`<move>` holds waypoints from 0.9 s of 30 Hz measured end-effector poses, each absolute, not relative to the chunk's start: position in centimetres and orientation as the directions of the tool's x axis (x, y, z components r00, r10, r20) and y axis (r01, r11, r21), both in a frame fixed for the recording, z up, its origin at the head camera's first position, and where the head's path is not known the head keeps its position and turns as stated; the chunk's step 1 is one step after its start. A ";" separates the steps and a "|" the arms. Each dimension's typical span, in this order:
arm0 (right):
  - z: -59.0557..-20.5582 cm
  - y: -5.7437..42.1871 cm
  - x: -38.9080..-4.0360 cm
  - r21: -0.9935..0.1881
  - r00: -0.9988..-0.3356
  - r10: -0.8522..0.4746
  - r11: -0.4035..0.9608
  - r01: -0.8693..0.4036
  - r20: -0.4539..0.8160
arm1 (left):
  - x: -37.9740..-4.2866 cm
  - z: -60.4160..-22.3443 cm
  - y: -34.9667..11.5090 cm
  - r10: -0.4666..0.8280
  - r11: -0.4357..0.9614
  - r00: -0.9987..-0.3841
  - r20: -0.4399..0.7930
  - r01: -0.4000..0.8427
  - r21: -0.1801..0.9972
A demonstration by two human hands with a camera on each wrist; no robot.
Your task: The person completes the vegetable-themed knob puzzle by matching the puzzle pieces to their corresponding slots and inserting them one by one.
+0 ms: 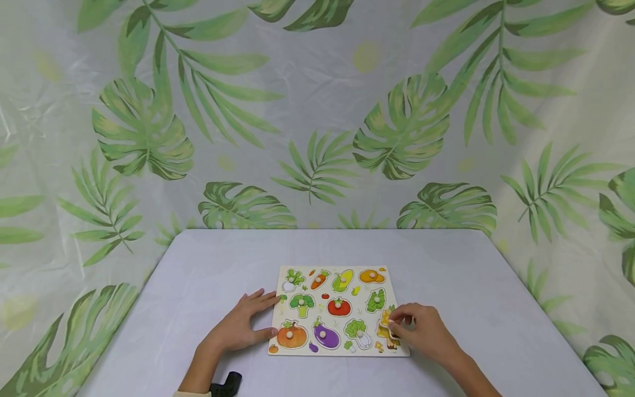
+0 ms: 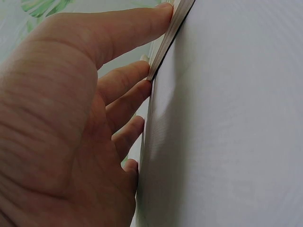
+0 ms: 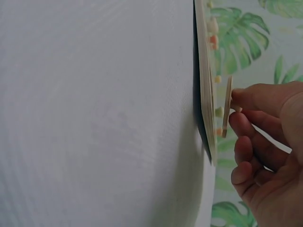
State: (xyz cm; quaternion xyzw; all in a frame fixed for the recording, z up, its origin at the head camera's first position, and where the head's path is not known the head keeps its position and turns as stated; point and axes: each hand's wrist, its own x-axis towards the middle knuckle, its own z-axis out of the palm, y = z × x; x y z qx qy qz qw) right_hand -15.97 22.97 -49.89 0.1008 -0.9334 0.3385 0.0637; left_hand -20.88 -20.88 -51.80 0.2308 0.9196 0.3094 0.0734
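A wooden peg puzzle board (image 1: 317, 320) with vegetable pieces lies on the table. At its left edge rests my left hand (image 1: 241, 325), fingers spread and fairly straight; the thumb tip and some fingertips meet the edge. My right hand (image 1: 424, 333) is over the lower right corner, where thumb and finger pinch a thin wooden puzzle piece (image 3: 227, 106) by its knob. In the right wrist view, a gap shows between this piece and the board. The piece's printed face is mostly hidden by the hand; yellow-brown artwork (image 1: 383, 328) shows around it.
Knobbed pieces sit in the board, among them a pumpkin (image 1: 292, 339), an eggplant (image 1: 331, 340), a tomato (image 1: 344, 311) and a broccoli (image 1: 305, 312). A white cloth (image 1: 198, 275) covers the table. A black device (image 1: 232, 381) is by the left wrist. Leaf-print curtains hang behind.
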 end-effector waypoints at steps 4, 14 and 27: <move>-50.1 23.0 -16.0 -0.618 -0.964 -0.187 0.741 -0.264 0.187 | -20.9 -51.7 -20.9 0.471 0.704 -0.882 0.005 0.379 0.601; -50.2 23.1 -16.0 -0.622 -0.961 -0.236 0.734 -0.272 0.143 | -20.9 -51.8 -20.9 0.469 0.708 -0.883 0.002 0.377 0.597; -50.2 22.9 -15.9 -0.627 -0.956 -0.272 0.728 -0.278 0.107 | -20.9 -51.8 -20.9 0.470 0.707 -0.882 0.006 0.381 0.596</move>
